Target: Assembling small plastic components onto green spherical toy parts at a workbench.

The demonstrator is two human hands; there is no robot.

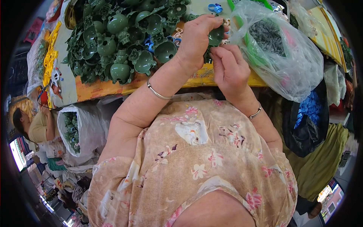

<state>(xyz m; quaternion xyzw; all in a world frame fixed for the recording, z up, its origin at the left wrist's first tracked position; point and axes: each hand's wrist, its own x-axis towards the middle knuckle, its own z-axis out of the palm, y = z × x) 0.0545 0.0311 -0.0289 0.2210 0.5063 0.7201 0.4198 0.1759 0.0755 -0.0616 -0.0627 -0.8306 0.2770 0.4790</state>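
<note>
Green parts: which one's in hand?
The green part between the left hand and right hand, apart from the pile on the left.

At the left edge of the tabletop (67,89) there lies a long heap of yellow plastic pieces (51,56), and below it stands an open white sack (91,128) with small green and grey parts (71,128) inside. On the right side, a black plastic bag (305,142) contains bright blue plastic pieces (310,108), just beside an olive-green cloth (327,151), while a yellow-and-white striped sheet (329,41) is seen higher up. Farther to the left sits a co-worker in a tan shirt (39,126), and lit screens (332,200) shine near both lower corners.
</note>
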